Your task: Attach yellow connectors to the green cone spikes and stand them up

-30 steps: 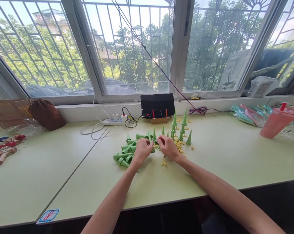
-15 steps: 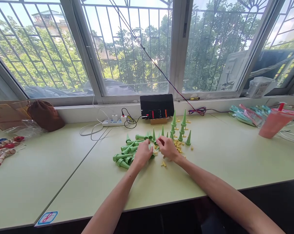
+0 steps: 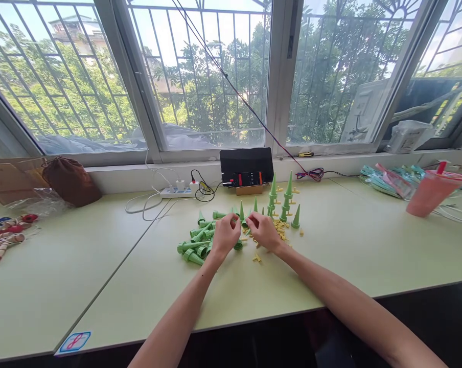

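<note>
My left hand [image 3: 226,236] is closed, fingertips pinched, at the right side of a heap of green plant watering spikes [image 3: 194,246]. Close to it, my right hand [image 3: 264,231] is curled with thumb and fingers together, beside a pile of small yellow T-shaped valves [image 3: 280,230]. Bits of green show between the two hands, but fingers cover whatever each one grips. Behind them stand several upright spikes [image 3: 288,190], some stacked with yellow valves sticking out sideways. One loose yellow valve [image 3: 257,257] lies in front of my right hand.
A phone [image 3: 248,179] leans on a dark tablet [image 3: 246,159] by the window. Left of it are a power strip [image 3: 177,192] with cables and a brown drawstring bag [image 3: 72,181]. A pink cup [image 3: 434,193] stands at right. Wooden toys [image 3: 4,239] lie far left.
My left hand has shifted slightly, its fingers curling more towards my right hand. My right hand stays almost in place. The heap and the upright spikes look the same.
</note>
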`<state>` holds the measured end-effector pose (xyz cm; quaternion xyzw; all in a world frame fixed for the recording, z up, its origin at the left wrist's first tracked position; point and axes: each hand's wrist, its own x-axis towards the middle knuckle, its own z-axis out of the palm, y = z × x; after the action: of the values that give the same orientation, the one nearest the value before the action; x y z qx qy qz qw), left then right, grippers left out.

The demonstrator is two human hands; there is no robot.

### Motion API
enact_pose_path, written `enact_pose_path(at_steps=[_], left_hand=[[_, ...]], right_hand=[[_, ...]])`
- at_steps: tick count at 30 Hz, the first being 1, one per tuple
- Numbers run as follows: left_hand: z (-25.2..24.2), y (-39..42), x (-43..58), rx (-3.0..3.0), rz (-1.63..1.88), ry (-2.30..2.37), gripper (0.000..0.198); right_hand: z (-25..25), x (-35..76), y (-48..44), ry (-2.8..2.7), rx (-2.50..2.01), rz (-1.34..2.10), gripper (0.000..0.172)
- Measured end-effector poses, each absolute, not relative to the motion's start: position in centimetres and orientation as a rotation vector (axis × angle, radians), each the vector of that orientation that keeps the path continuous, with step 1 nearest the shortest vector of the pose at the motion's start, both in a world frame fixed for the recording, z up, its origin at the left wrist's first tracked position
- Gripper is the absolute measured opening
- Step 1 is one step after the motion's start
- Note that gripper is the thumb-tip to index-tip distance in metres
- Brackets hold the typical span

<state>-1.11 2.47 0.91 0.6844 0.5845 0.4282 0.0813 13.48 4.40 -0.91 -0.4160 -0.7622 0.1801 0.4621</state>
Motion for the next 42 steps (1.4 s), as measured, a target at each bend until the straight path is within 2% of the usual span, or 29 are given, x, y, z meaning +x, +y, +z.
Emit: enact_pose_path(at_steps=[5,15,25,32,42], left_hand=[[0.6,2.6,-1.0,2.073,1.278,1.710,0.017],[0.4,2.8,-1.2,2.082,1.290,1.687,0.016],[0.8,2.5,-0.8,2.103,1.251,1.662,0.015],[0.5,2.5,-0.7,2.193,1.206,1.580,0.017],[0.2,1.1,0.6,2.618,0.906,1.250,0.015]], right_hand=[[-0.9,14.2,4.9,-1.948,-1.128,0.279,0.014],[-1.3,14.5,5.1,-2.182,-1.315,0.205,0.017],[-0.2,14.5,4.6,-1.972,-1.153,0.254,0.042],[0.4,15.2,4.8,-1.979,-1.114,0.205,0.044],[0.9,15.6,4.8,-1.778,-1.007,0.186,0.053]])
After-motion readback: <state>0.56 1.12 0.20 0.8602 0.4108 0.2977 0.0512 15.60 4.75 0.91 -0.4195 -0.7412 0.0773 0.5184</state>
